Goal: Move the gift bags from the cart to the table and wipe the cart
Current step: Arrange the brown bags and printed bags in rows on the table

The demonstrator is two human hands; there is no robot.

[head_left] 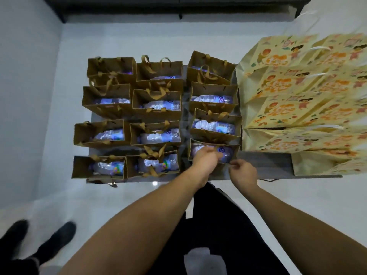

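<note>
Brown gift bags (155, 105) with water bottles inside are standing in rows on the grey bench (264, 158). The left hand (205, 156) is reaching into the nearest brown bag (215, 152) in the right row, its fingers curling around the handle. The right hand (243, 172) is pinching something small at the bag's near edge. Yellow printed bags (301, 100) are lying just beside, at the right.

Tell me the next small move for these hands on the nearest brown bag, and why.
Probably close both hands on the handles and lift: the left hand and right hand are both at the rim of the nearest brown bag, which still stands on the cart.
</note>
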